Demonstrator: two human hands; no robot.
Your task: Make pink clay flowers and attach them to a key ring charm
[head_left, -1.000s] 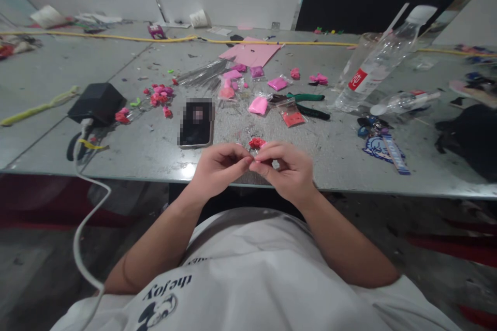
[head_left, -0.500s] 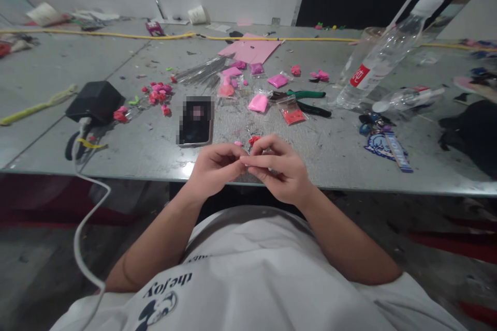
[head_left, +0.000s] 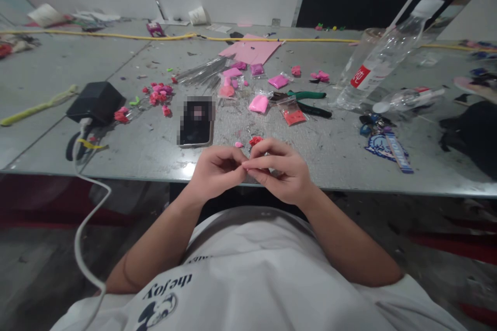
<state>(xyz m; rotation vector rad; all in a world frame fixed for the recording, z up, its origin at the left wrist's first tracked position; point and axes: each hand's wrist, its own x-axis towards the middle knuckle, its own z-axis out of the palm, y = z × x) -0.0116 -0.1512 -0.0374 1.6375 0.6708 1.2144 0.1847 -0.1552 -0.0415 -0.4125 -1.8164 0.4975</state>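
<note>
My left hand [head_left: 219, 173] and my right hand [head_left: 279, 168] meet at the fingertips above the table's front edge. Both are closed in a pinch; whatever lies between the fingers is too small and hidden to name. Just beyond them a red clay flower [head_left: 255, 141] on a thin wire lies on the table, partly covered by my right fingers. A small pink clay piece [head_left: 238, 145] rests beside it. Farther off are a bag of pink clay [head_left: 259, 104] and a bag of red clay [head_left: 292, 112].
A phone [head_left: 196, 121] lies left of centre, near several clay flowers [head_left: 159, 93] and a black power adapter [head_left: 95, 103]. Green-handled pliers [head_left: 306, 94], thin wires [head_left: 202, 70] and pink sheets [head_left: 252, 51] lie behind. A plastic bottle [head_left: 388, 57] stands tilted at right, near a keychain [head_left: 384, 147].
My pinched fingertips have shifted slightly, and a little more of the small pink piece and the red flower shows beyond them. Everything else on the table stays put.
</note>
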